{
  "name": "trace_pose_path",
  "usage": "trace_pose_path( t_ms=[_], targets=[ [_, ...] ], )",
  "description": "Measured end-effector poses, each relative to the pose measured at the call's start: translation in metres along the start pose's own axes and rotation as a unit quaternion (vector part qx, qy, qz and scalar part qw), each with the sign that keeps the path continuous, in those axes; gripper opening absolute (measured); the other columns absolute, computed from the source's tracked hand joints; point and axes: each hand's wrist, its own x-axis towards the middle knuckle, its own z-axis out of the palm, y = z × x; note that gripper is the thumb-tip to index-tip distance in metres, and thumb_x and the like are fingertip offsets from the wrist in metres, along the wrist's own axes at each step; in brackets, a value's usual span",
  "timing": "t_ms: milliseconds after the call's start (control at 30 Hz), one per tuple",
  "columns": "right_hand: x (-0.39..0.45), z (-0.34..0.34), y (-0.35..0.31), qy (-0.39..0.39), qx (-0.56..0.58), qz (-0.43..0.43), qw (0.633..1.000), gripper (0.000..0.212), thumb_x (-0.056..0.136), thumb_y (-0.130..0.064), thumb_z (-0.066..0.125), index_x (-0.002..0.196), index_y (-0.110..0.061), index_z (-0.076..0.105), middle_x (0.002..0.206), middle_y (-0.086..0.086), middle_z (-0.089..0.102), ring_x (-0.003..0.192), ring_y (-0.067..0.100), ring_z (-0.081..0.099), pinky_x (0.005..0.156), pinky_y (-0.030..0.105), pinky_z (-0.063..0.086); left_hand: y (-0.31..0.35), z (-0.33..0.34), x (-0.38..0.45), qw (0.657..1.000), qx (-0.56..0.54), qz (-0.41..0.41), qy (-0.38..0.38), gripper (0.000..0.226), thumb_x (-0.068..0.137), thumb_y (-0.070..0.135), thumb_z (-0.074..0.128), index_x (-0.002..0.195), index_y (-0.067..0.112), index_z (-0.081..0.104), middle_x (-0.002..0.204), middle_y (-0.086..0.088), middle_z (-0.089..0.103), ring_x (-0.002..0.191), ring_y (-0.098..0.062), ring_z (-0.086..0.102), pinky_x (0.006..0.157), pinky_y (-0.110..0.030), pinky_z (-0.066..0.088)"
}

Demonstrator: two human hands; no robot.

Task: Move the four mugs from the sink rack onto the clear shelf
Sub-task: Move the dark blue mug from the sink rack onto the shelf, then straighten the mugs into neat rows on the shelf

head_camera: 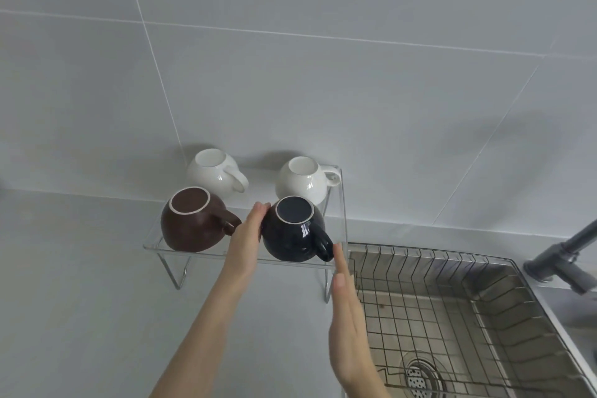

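Note:
Several mugs stand upside down on the clear shelf [151,247]: a brown mug [190,226] front left, a black mug [292,233] front right, and two white mugs [214,174] [303,182] behind them. My left hand [248,236] lies flat against the black mug's left side, fingers straight. My right hand [347,317] is flat and open just right of the black mug's handle, its fingertip near the handle; whether it touches is unclear. The wire sink rack [436,300] holds no mugs.
The steel sink with its drain [420,375] lies under the rack at lower right. A grey faucet [562,255] juts in from the right edge. Grey tiled wall rises behind the shelf, and grey counter [80,284] spreads to the left.

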Motion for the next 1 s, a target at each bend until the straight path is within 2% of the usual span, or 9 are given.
trace_pose_path(
  t_ms=[67,167,233,367,467,567,767,900,1000],
  targets=[
    [0.004,0.002,0.003,-0.030,-0.021,-0.002,0.999,0.059,0.072,-0.075,0.012,0.128,-0.059,0.013,0.133,-0.053,0.010,0.124,-0.032,-0.004,0.115,0.023,-0.006,0.000,0.000,-0.006,1.000,-0.003,0.008,-0.018,0.039,0.093,0.040,0.033,0.062,0.038,0.057,0.084,0.012,0.050,0.089,-0.006,0.045,0.086,-0.023,0.034],
    [0.017,-0.006,0.004,-0.043,-0.011,0.009,0.999,0.052,0.074,-0.068,0.007,0.125,-0.061,0.010,0.141,-0.042,0.008,0.127,-0.028,-0.010,0.116,0.026,-0.012,-0.002,-0.003,-0.015,0.999,-0.027,0.015,-0.031,0.025,0.083,0.052,0.039,0.070,0.033,0.050,0.091,0.008,0.047,0.095,-0.011,0.042,0.093,-0.026,0.030],
    [0.025,-0.012,0.006,-0.042,-0.001,0.008,0.999,0.051,0.076,-0.070,0.008,0.126,-0.060,0.013,0.148,-0.032,0.011,0.135,-0.018,-0.005,0.119,0.031,-0.008,0.000,-0.001,-0.018,0.998,-0.045,0.014,-0.031,0.024,0.087,0.047,0.038,0.074,0.033,0.051,0.094,0.010,0.050,0.101,-0.011,0.044,0.096,-0.025,0.029],
    [0.034,-0.020,0.011,-0.042,-0.005,0.010,0.999,0.062,0.072,-0.078,0.009,0.130,-0.056,0.015,0.149,-0.029,0.015,0.140,-0.008,-0.001,0.120,0.036,-0.004,-0.003,0.003,-0.029,0.997,-0.073,0.016,-0.035,0.034,0.095,0.038,0.028,0.103,0.027,0.059,0.118,0.010,0.051,0.119,-0.008,0.044,0.102,-0.023,0.029],
    [0.040,-0.023,0.012,-0.043,0.008,0.040,0.998,0.071,0.074,-0.075,0.008,0.139,-0.050,0.015,0.151,-0.030,0.013,0.142,0.001,-0.011,0.119,0.039,-0.006,-0.007,0.007,-0.037,0.998,-0.064,0.012,-0.025,0.048,0.094,0.040,0.025,0.132,0.018,0.045,0.125,0.013,0.045,0.121,-0.004,0.039,0.104,-0.021,0.025],
    [0.047,-0.024,0.009,-0.044,0.028,0.058,0.997,0.070,0.075,-0.074,0.010,0.140,-0.048,0.016,0.150,-0.031,0.012,0.142,0.002,-0.014,0.118,0.040,-0.008,-0.011,0.009,-0.041,0.998,-0.051,0.019,-0.016,0.047,0.094,0.043,0.026,0.133,0.024,0.043,0.125,0.016,0.045,0.121,-0.002,0.039,0.107,-0.023,0.024],
    [0.048,-0.022,0.007,-0.039,0.036,0.065,0.996,0.066,0.078,-0.068,0.010,0.141,-0.046,0.016,0.151,-0.029,0.012,0.142,0.003,-0.012,0.119,0.040,-0.007,-0.018,0.010,-0.040,0.999,-0.039,0.018,-0.008,0.054,0.093,0.047,0.026,0.138,0.020,0.038,0.130,0.018,0.039,0.129,-0.002,0.033,0.118,-0.033,0.019],
    [0.046,-0.022,0.007,-0.038,0.036,0.062,0.997,0.067,0.078,-0.070,0.010,0.141,-0.047,0.016,0.151,-0.029,0.012,0.142,0.004,-0.011,0.119,0.041,-0.006,-0.020,0.011,-0.039,0.999,-0.024,0.020,-0.021,0.069,0.079,0.061,0.029,0.137,0.025,0.040,0.144,0.013,0.039,0.134,-0.004,0.033,0.118,-0.035,0.019],
    [0.042,-0.022,-0.001,-0.027,0.025,0.040,0.999,0.069,0.076,-0.072,0.013,0.140,-0.047,0.015,0.151,-0.029,0.013,0.142,-0.002,-0.005,0.120,0.038,-0.002,-0.010,0.002,-0.041,0.999,-0.035,0.018,-0.012,0.053,0.082,0.058,0.035,0.126,0.030,0.049,0.139,0.008,0.046,0.125,-0.006,0.040,0.113,-0.031,0.024]
  ],
)
